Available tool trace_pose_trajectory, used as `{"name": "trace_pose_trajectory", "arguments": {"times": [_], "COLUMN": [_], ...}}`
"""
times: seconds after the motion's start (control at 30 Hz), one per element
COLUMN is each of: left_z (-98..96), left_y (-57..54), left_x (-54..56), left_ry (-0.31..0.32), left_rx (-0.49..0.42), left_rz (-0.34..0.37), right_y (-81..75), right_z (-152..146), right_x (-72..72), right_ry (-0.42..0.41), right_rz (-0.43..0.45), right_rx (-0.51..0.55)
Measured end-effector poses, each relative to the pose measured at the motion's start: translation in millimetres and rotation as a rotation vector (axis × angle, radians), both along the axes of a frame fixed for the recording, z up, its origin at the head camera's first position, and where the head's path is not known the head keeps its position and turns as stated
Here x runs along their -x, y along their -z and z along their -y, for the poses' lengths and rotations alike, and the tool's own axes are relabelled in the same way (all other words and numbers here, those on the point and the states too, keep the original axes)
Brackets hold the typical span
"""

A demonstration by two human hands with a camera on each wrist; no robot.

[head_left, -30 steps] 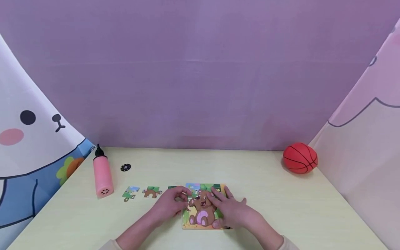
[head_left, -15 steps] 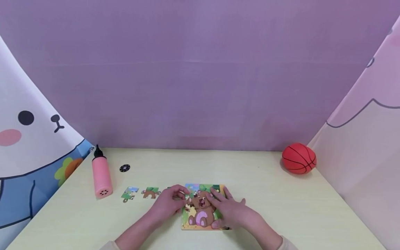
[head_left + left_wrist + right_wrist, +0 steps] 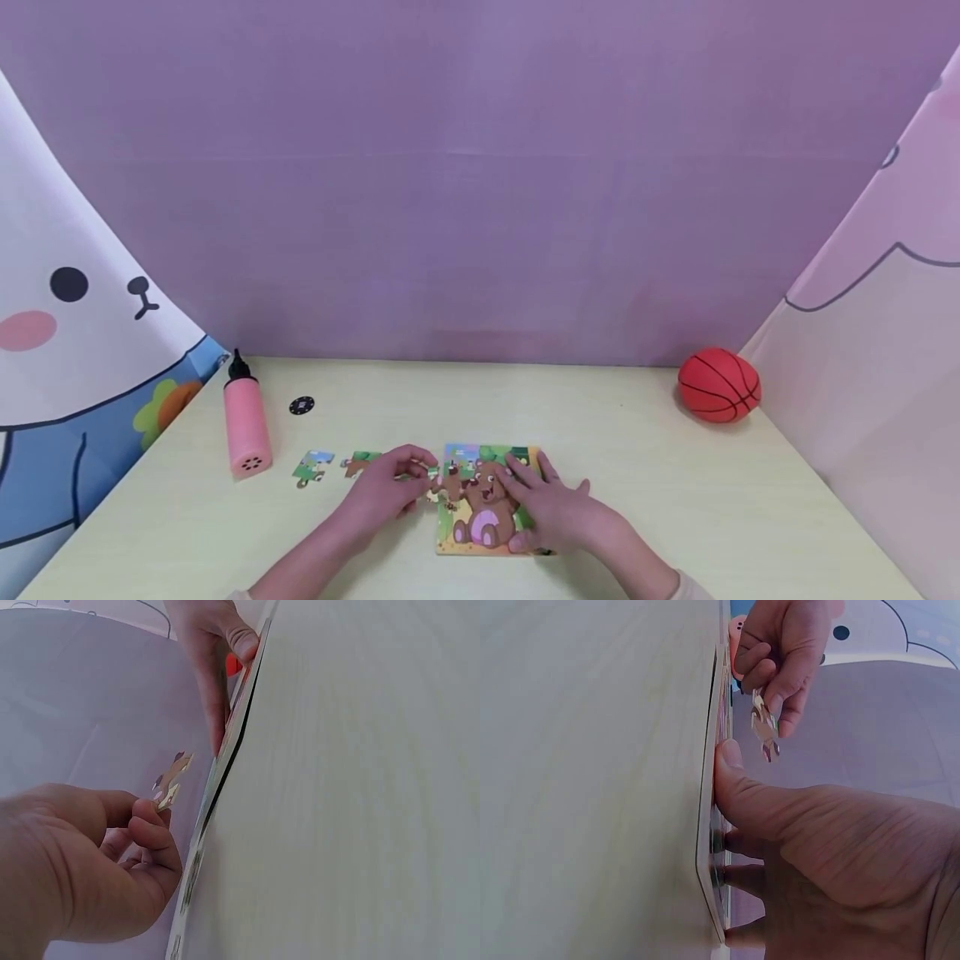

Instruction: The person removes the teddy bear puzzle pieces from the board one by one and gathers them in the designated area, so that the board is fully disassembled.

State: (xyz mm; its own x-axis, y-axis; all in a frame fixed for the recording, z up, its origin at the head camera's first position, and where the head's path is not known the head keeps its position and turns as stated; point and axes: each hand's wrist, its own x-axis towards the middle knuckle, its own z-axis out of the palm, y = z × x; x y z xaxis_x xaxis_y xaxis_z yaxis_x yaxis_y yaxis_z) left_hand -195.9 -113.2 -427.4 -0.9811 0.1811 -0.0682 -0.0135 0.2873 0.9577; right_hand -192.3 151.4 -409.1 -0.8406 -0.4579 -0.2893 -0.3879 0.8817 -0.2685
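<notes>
Shifted toward nine o'clock since a moment ago, a thin, knobbed jigsaw piece (image 3: 763, 726) sits pinched by the left hand (image 3: 384, 493), raised near the flat bear puzzle board's (image 3: 480, 549) nine-o'clock edge. Fingers spread, the right hand (image 3: 557, 507) rests there; pale tabletop (image 3: 675, 483) stretches toward three.

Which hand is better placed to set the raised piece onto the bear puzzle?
Left, most likely: the left hand already pinches the piece, raised near the left edge of the bear puzzle. The right hand rests on the puzzle, fingers spread, so it seems better suited to steadying.
</notes>
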Motion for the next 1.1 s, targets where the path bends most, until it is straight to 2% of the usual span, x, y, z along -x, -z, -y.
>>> {"name": "trace_pose_trajectory", "arguments": {"times": [0.37,0.57,0.7,0.93,1.1], "left_z": [33.2,49.1,58.8,77.1,90.7], "left_y": [1.6,-0.1,-1.0,0.2,1.6], "left_x": [-6.8,-11.9,-14.8,-17.2,-17.6], "left_ry": [-0.06,-0.096,-0.111,-0.111,-0.137], "left_rx": [0.012,0.027,0.055,0.07,0.087], "left_rz": [0.029,0.047,0.057,0.072,0.096], "right_y": [-3.0,-5.4,-6.7,-1.3,-0.2], "right_z": [-0.3,-6.1,-10.7,-13.0,-12.3], "right_x": [-0.3,-1.7,-1.4,0.8,0.5], "right_ry": [0.013,0.046,0.096,0.129,0.131], "right_rz": [0.036,0.036,-0.001,0.071,0.079], "right_rx": [0.03,0.096,0.065,0.009,0.001]}}
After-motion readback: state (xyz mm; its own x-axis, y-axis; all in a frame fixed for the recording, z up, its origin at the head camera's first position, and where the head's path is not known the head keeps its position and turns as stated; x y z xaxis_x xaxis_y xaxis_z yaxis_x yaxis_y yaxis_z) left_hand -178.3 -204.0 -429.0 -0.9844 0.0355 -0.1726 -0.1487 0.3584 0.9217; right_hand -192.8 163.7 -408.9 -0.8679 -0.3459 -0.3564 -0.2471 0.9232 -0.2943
